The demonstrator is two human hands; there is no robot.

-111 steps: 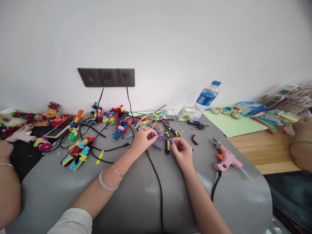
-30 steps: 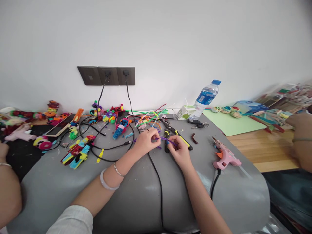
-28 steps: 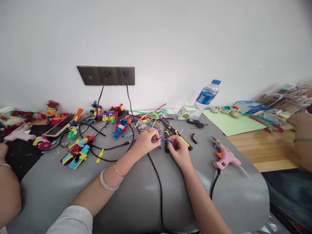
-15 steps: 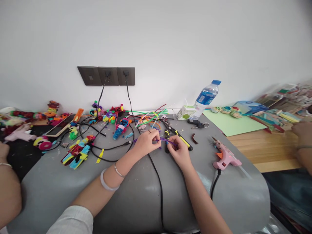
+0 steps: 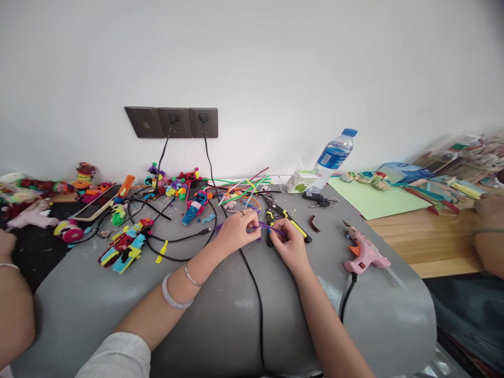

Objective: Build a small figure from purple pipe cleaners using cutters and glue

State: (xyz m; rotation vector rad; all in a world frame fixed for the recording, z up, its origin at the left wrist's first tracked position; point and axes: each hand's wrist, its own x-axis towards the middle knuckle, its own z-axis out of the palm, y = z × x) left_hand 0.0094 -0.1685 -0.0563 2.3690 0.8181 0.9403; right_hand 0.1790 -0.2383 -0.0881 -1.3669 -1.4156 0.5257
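Note:
A purple pipe cleaner [image 5: 265,226] stretches between my two hands above the grey table [image 5: 220,325]. My left hand [image 5: 238,231] pinches it with thumb and index finger, and a purple end shows beyond that hand on the left. Close on the right, my right hand [image 5: 289,244] has its fingertips closed on the same strand. Yellow-and-black pliers [image 5: 297,226] lie behind my right hand, partly covered by it. Several loose pipe cleaners [image 5: 236,195] in green, pink and orange lie just beyond my hands.
A pink glue gun [image 5: 366,255] lies at right, its cord hanging forward. Keys [image 5: 325,201], a drink carton [image 5: 300,181] and a water bottle [image 5: 333,157] stand or lie behind. Fuzzy figures [image 5: 126,245] and black cables [image 5: 177,240] fill the left. Other people's arms [image 5: 16,304] appear at both sides.
My hands stay almost where they were, both still pinching the purple pipe cleaner. The strand between them looks slightly straighter. The arm at the right edge has shifted a little.

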